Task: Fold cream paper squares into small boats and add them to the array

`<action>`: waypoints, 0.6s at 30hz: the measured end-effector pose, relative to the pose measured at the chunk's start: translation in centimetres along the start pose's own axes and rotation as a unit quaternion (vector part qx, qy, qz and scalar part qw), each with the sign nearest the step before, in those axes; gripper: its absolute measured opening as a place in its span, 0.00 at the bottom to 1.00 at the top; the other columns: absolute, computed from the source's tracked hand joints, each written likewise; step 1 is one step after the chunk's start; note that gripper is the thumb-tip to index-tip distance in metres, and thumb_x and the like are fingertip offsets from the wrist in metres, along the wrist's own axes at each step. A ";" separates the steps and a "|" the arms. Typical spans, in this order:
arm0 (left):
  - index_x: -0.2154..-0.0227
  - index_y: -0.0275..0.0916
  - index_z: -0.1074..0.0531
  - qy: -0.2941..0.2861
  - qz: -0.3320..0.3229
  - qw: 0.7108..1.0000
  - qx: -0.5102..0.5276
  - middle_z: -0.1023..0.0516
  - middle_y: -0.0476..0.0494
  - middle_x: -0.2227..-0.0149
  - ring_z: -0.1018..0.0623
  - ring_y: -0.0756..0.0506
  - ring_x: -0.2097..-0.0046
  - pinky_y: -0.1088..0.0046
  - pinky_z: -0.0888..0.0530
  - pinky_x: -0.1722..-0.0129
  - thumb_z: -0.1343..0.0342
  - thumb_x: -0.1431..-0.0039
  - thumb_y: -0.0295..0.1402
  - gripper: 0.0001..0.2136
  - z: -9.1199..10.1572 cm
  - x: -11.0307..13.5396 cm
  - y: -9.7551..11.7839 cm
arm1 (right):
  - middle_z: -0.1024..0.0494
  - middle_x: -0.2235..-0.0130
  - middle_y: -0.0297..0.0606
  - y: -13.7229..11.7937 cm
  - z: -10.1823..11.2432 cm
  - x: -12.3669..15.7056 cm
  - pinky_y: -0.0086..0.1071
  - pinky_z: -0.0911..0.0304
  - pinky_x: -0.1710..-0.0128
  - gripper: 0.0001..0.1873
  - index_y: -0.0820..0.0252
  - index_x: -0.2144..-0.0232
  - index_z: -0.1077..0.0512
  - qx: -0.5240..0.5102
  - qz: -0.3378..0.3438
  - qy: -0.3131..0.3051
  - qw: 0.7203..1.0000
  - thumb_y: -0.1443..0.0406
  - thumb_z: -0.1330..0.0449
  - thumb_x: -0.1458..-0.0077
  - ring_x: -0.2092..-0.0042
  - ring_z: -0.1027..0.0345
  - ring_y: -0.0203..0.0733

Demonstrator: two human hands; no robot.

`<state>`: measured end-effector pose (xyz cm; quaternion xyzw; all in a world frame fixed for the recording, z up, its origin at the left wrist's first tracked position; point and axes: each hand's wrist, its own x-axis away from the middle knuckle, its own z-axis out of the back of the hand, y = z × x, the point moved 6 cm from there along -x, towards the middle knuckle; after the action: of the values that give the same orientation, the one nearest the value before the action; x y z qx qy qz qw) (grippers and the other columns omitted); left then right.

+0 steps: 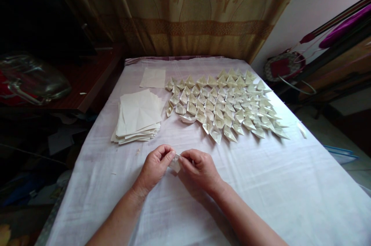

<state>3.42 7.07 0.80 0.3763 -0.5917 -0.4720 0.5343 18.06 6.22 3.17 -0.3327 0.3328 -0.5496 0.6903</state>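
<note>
Between my two hands is a small piece of folded white paper (175, 164), held just above the cloth. My left hand (156, 167) pinches its left side between thumb and forefinger. On the other side, my right hand (201, 168) pinches the right edge in the same way; the fingers hide part of the folds. Beyond my left hand lies a stack of square paper sheets (140, 112) with creases on the top one. Several rows of folded paper boats (216, 103) stand close together beyond my right hand.
A single paper sheet (153, 78) lies behind the stack. White cloth (278, 192) covers the table. A patterned curtain (191, 14) hangs at the far edge. To the left is a brown cabinet (92, 74) with a clear plastic-looking bag (37, 80) on it. Small paper scraps (137, 152) lie near the stack.
</note>
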 end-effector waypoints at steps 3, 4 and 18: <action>0.66 0.38 0.29 -0.035 0.025 0.999 0.014 0.27 0.51 0.73 0.30 0.52 0.76 0.79 0.34 0.78 0.37 0.52 0.49 0.20 -0.4 0.0 -0.5 | 0.23 0.77 0.34 0.8 0.0 -0.2 0.26 0.41 0.73 0.11 0.58 0.75 0.24 -0.036 -0.028 0.006 0.999 0.64 0.43 0.44 0.74 0.32 0.36; 0.64 0.38 0.29 -0.049 0.032 0.998 0.018 0.26 0.50 0.72 0.29 0.52 0.75 0.79 0.33 0.78 0.36 0.52 0.49 0.20 -0.6 0.0 -0.7 | 0.22 0.76 0.35 1.1 0.0 -0.3 0.26 0.41 0.72 0.11 0.58 0.75 0.23 -0.051 -0.035 0.009 0.998 0.63 0.42 0.44 0.74 0.32 0.36; 0.62 0.35 0.26 -0.049 0.053 0.997 0.016 0.22 0.46 0.69 0.27 0.52 0.75 0.80 0.34 0.81 0.35 0.54 0.46 0.21 -0.1 -0.3 -1.0 | 0.21 0.72 0.35 2.3 -0.6 -0.4 0.27 0.37 0.70 0.14 0.60 0.65 0.22 -0.139 -0.069 -0.008 0.988 0.58 0.43 0.44 0.70 0.31 0.37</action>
<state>3.51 7.02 -0.26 0.3288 -0.6440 -0.4515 0.5229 18.72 6.95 0.98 -0.4525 0.3766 -0.5415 0.6001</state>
